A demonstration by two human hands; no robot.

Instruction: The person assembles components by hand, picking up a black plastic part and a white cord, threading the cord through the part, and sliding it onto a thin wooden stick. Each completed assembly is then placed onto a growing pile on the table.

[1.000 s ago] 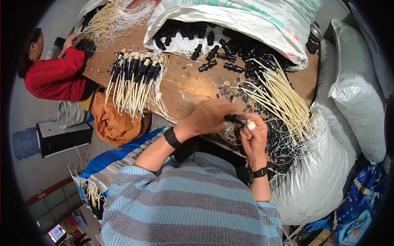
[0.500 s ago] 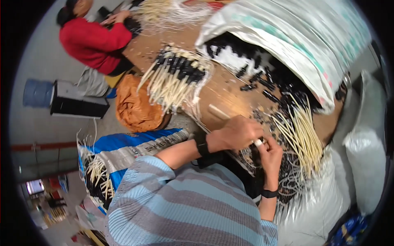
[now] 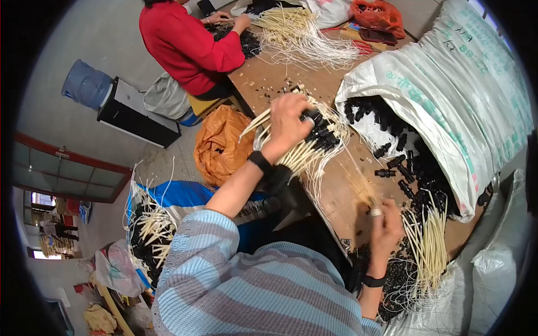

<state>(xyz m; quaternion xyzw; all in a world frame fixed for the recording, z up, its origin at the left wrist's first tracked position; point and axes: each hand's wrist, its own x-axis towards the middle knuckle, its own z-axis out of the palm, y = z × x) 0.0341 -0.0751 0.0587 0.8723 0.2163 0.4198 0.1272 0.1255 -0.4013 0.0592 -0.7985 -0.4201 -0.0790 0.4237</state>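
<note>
Left hand [image 3: 288,124], fingers curled over black-ended cream tubes [image 3: 323,136] piled on the wooden table [image 3: 343,182], grip hidden, should settle them lightly and parallel; right hand [image 3: 386,228], fingertips blurred, grip indeterminable, best stays clear.

I see 2 forearms [image 3: 232,187]: left hand [image 3: 290,120] extended ahead, back upward; right hand [image 3: 387,227] nearer my torso [image 3: 280,285], loosely curled.

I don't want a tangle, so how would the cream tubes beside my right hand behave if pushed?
The cream tubes look fairly stiff, lying mostly straight. Seemingly unbound, they may slide apart. The thin white cords look floppy, trailing in loops, and could snag.
</note>
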